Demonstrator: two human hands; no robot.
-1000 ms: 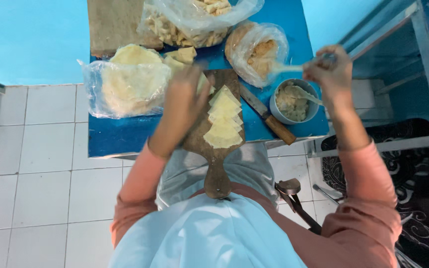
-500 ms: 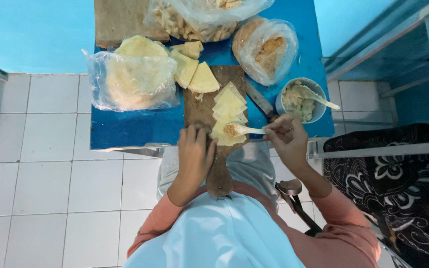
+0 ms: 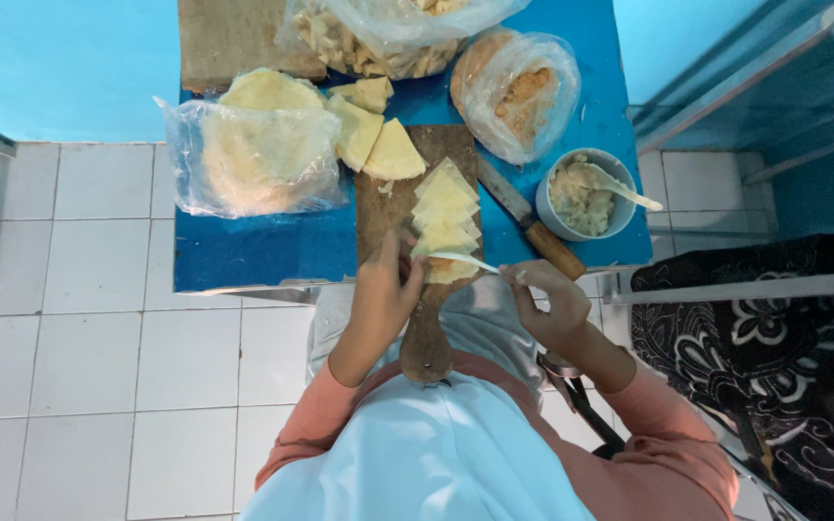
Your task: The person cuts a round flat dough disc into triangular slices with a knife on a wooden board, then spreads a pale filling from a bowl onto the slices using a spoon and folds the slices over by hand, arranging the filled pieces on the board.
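White floor tiles and a turquoise wall surround a small blue tabletop (image 3: 253, 256), seen from straight above. On it, a wooden cutting board (image 3: 407, 193) runs lengthwise from the middle of the table out over its near edge, its handle pointing back at the person.

A row of pale yellow triangular wrappers (image 3: 444, 217) lies overlapping along the right half of the board, its long axis running toward the near edge. The nearest wrapper sits just ahead of both hands. The left hand (image 3: 383, 294) rests on the board beside the handle end, fingers curled together and touching the near edge of that wrapper. The right hand (image 3: 542, 299) hovers off the near right edge of the table, fingers pinched on the handle of a white spoon (image 3: 465, 259) whose tip reaches left onto the same wrapper. So the wrapper lies between the hands, closer to the left.

A grey bowl of pale filling (image 3: 583, 193) with a second white spoon (image 3: 622, 188) in it stands at the near right corner. A wooden-handled knife (image 3: 531, 222) lies diagonally between bowl and board. At the left edge sits a clear plastic bag of round yellow sheets (image 3: 258, 159), with loose cut wedges (image 3: 374, 135) beside it. Two more clear bags, one of crumbly brown stuff (image 3: 514, 92) and one of pale pieces (image 3: 388, 34), lie along the far edge. No labels show on them.
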